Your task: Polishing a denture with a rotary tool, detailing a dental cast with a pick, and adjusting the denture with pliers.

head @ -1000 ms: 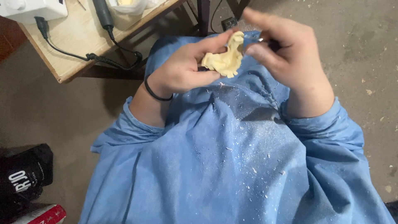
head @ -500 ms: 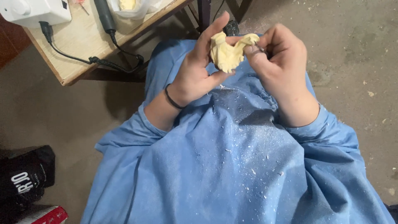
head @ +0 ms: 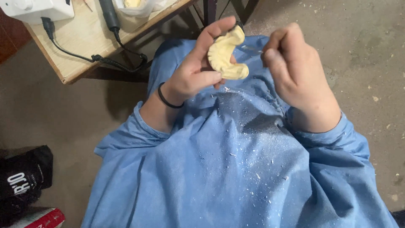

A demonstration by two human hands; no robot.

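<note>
The left hand (head: 192,78) keeps a grip on a pale yellow horseshoe-shaped cast (head: 225,54), thumb and fingers pinching it, ridged face up for viewing, over the dust-flecked blue gown (head: 236,169), while the right hand (head: 295,71), loosely curled and empty-looking, hovers just beside it.

The plaster cast (head: 225,52) sits in the left hand (head: 194,71), with the right hand (head: 295,71) just beside it.
</note>
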